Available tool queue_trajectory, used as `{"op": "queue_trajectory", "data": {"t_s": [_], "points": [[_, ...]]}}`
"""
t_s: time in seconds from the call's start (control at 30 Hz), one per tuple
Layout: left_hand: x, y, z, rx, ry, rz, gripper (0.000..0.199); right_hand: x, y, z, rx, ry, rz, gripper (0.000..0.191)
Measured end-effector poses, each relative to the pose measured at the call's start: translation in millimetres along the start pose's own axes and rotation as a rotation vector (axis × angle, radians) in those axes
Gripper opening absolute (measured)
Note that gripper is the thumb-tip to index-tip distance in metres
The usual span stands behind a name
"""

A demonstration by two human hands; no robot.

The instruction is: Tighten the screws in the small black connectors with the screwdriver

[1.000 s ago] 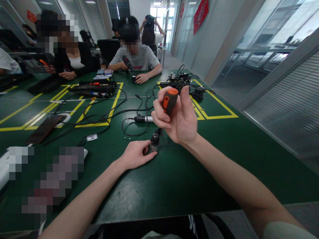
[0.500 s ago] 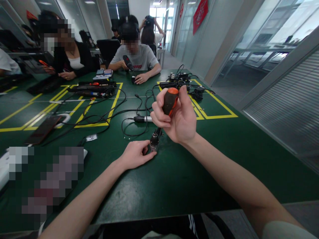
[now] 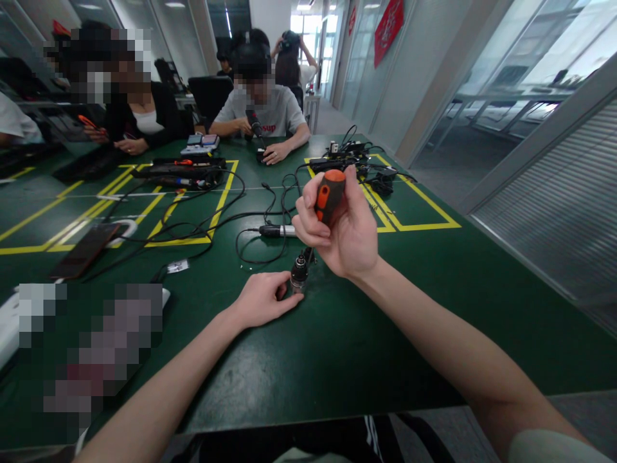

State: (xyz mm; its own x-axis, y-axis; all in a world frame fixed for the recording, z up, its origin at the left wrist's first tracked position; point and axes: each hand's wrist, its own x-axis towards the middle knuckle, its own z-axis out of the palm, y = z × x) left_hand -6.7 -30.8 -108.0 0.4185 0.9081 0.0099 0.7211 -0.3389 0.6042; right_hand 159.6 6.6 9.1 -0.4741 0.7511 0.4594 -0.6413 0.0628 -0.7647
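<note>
The left hand [image 3: 260, 299] rests low over the green tabletop [image 3: 347, 366], its thumb and forefinger pinching a small black part [image 3: 299, 270] with a paler lower end. The part stands roughly upright in that grip, near the middle of the tabletop. Above it and a little to the right, the right hand [image 3: 349, 235] has its fingers curled around the orange and grey handle of a screwdriver [image 3: 331, 193], the thumb pointing up beside it. The thin shaft slants down behind the hand towards the part; its tip is too small to make out, so it may or may not be touching.

Just beyond lies a black and silver rod [image 3: 274, 231] with a cord. Farther left are a phone [image 3: 84, 251] and a paper tag [image 3: 178, 265]. Across the tabletop, a person in a grey shirt [image 3: 286, 106] holds a dark power tool [image 3: 254, 120].
</note>
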Motion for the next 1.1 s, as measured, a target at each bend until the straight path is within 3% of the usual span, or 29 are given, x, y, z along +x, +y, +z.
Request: {"op": "queue_trajectory", "data": {"t_s": [0.2,0.37,0.53,0.7,0.9,1.1], "points": [[0.4,-0.4,-0.2,0.0,0.0,0.004,0.038,-2.4,3.3,1.0,0.016,0.001,-0.058,0.04],[-0.3,-0.1,-0.3,0.002,0.007,0.006,0.038,-0.8,4.0,-2.2,0.017,-0.017,0.006,0.05],[-0.6,-0.7,0.5,0.006,0.01,0.007,0.038,-0.9,0.9,-0.7,-0.032,0.055,0.046,0.05],[-0.8,-0.7,-0.4,0.008,0.01,0.01,0.038,-1.8,1.2,2.4,-0.032,0.088,-0.013,0.041],[-0.2,0.0,-0.7,0.014,0.011,0.011,0.039,-1.1,4.5,2.0,-0.047,0.005,-0.046,0.06],[-0.2,0.7,-0.7,0.014,0.002,0.016,0.037,-2.4,4.3,5.1,-0.045,0.037,-0.082,0.049]]}}
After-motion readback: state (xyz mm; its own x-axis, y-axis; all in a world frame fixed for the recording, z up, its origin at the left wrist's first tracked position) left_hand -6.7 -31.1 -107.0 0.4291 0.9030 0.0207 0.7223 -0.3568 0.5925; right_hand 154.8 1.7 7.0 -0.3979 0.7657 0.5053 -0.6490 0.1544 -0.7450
